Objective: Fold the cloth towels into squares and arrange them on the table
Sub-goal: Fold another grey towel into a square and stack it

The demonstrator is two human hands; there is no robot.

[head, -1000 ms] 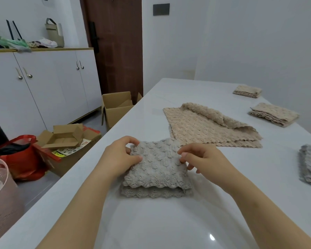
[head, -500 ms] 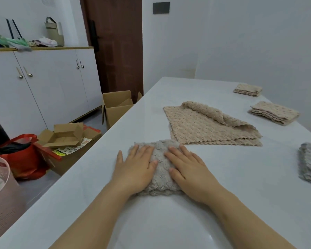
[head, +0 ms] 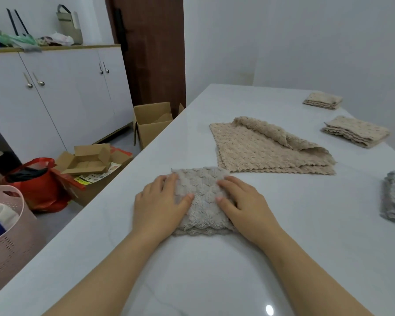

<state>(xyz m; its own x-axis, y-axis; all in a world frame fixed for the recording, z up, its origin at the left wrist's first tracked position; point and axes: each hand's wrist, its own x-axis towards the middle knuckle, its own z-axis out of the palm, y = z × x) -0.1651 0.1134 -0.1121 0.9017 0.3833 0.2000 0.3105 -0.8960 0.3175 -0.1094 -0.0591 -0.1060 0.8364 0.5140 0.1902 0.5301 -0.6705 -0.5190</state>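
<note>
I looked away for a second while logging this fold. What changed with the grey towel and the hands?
The left hand and right hand let go of the pinched edge of the grey towel, pressed flat on it, then slid apart toward its sides. The loose beige towel and folded stacks stayed put.

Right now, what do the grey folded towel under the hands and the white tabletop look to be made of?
Grey folded towel: soft plush cloth, possibly microfibre or coral fleece. It looks matte, with a puffy scalloped texture and wavy edges.
White tabletop: a hard, smooth, glossy slab, maybe stone or a stone-look material. It mirrors a bright light spot and shows faint veins.
</note>
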